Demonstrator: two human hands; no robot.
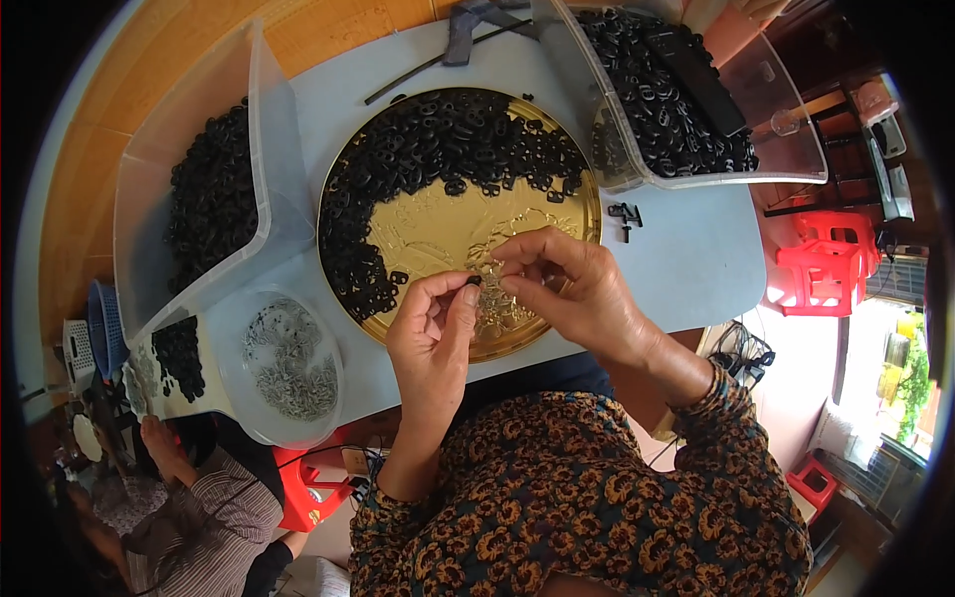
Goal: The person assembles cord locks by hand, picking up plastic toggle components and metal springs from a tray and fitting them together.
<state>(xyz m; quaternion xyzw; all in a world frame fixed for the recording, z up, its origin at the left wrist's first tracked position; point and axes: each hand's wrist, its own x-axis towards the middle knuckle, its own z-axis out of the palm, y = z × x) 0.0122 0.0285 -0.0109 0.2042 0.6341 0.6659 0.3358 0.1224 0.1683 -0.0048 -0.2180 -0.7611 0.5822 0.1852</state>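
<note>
Both my hands meet over the near half of a round golden tray (423, 221). Between thumb and forefinger, my left hand (430, 336) pinches a small black plastic piece (474, 281). My right hand (582, 284) is closed in a pinch just to the right of it; what its fingertips hold is too small to make out. Below the fingertips lies a loose heap of small shiny metal pieces (497, 316). Many black plastic pieces with holes (438, 134) are piled along the tray's far and left sides.
Clear plastic bins of black pieces stand left (261, 149) and far right (701, 181). A clear bowl (333, 388) of small metal pieces sits near left. Black bits (625, 217) lie right of the tray. Another person (214, 507) sits at lower left; red stools (826, 264) are at right.
</note>
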